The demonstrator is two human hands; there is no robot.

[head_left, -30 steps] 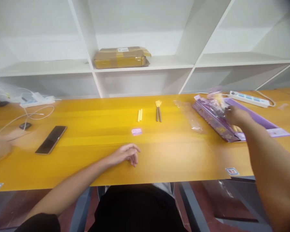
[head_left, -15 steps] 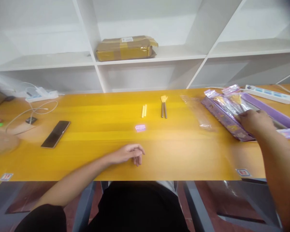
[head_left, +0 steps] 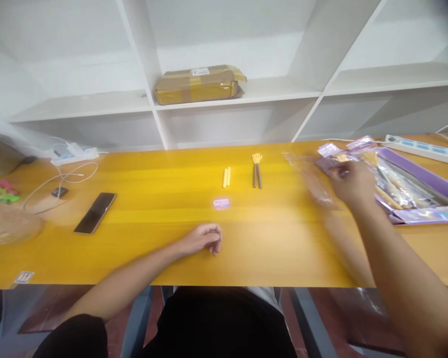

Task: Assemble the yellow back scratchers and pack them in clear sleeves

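Tabletop (head_left: 276,238): hands (head_left: 205,239) (head_left: 353,183) curled, left loosely resting there.

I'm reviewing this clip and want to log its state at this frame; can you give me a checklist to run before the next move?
1. Left hand empty: ok, loosely curled with nothing visible in it.
2. Right hand grip secure: cannot tell; blur hides whether its fingers hold anything.
3. Purple box open: ok, clear packets show inside.
4. Right hand clear of the box: not ok, it overlaps the box's left part in view.
5. Yellow sticks uncrossed: ok, side by side.
6. Phone away from both hands: ok.
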